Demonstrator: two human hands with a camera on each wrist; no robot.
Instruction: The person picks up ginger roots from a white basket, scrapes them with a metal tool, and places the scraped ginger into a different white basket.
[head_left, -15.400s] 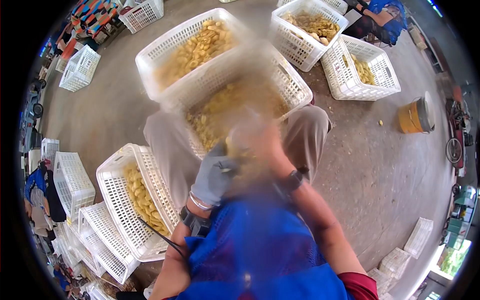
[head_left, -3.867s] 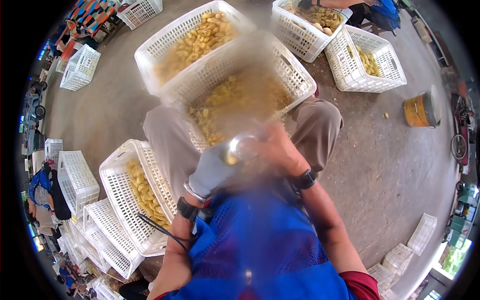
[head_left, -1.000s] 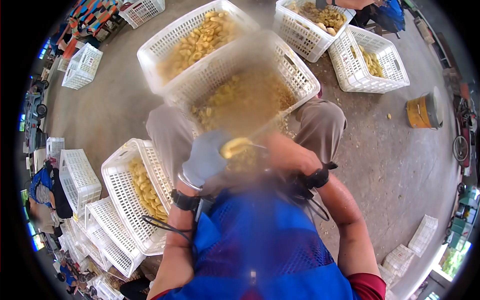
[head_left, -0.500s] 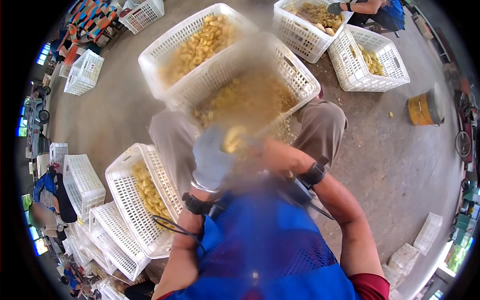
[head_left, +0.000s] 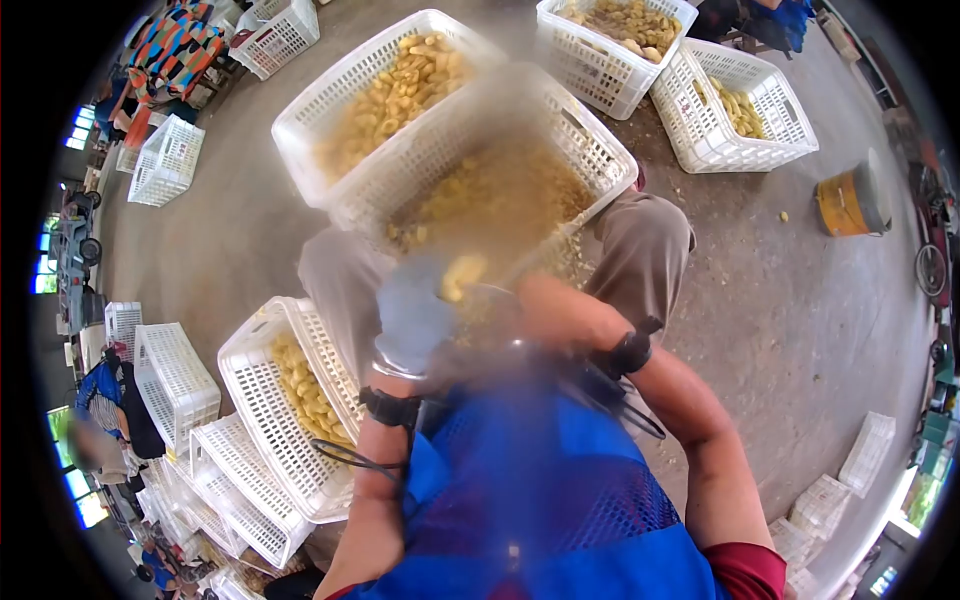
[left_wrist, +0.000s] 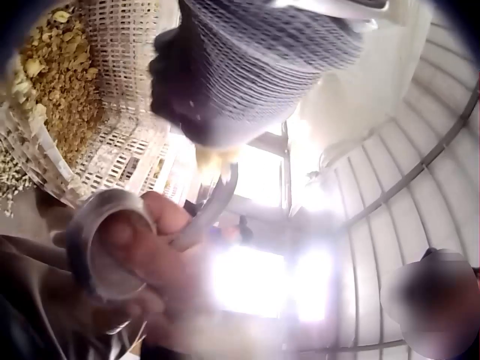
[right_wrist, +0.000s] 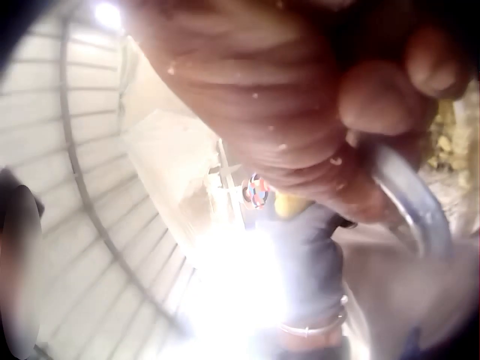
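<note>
My left hand [head_left: 412, 310], in a grey knitted glove, grips a yellow, knobby root piece [head_left: 463, 278] that looks like ginger. My bare right hand [head_left: 570, 312] is just right of it, fingers curled round a metal tool. The tool's thin curved blade [left_wrist: 216, 202] reaches up to the piece in the left wrist view. A wide metal ring [left_wrist: 81, 247] surrounds the right thumb there, and the right wrist view shows this shiny metal [right_wrist: 412, 199] by the fingers. Below both hands, between the knees, stands a white crate [head_left: 590, 150] holding yellow pieces and scraps.
Another white crate [head_left: 310, 120] of yellow pieces adjoins the far side. A third crate [head_left: 265, 400] leans at the left beside stacked crates [head_left: 225, 470]. Two more, including a white crate [head_left: 700, 125], stand far right, with a yellow bucket [head_left: 840, 208] on the floor.
Since half a second ago the right hand has drawn slightly away from the yellow piece, showing the blade between. Another person's gloved hand has left the far crate.
</note>
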